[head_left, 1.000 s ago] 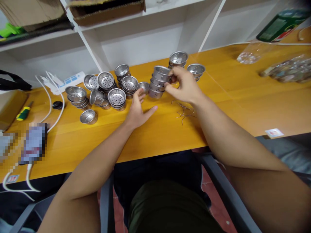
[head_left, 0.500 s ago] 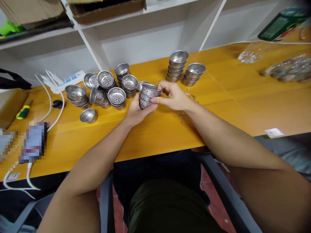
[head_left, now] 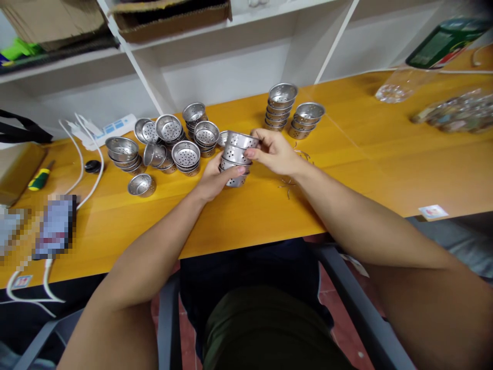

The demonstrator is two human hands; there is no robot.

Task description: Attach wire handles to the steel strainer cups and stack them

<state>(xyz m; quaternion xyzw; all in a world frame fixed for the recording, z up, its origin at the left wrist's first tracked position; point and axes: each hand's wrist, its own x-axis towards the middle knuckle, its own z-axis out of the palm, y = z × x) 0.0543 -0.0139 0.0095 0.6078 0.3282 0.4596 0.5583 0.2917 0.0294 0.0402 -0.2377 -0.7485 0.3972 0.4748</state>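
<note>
Head view: a short stack of shiny perforated steel cups [head_left: 235, 156] stands at the middle of the orange wooden table [head_left: 269, 210]. The left hand [head_left: 213, 177] is curled around its base, and the right hand [head_left: 273, 151] pinches its top cup.

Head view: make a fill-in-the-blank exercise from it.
1. The left hand and right hand are ____ gripping the stack of perforated cups.
2. The screwdriver lies on the table, far to the stack's ____.
3. Just beyond the right hand stand ____ more cup stacks.
Missing words: both; left; two.
</note>
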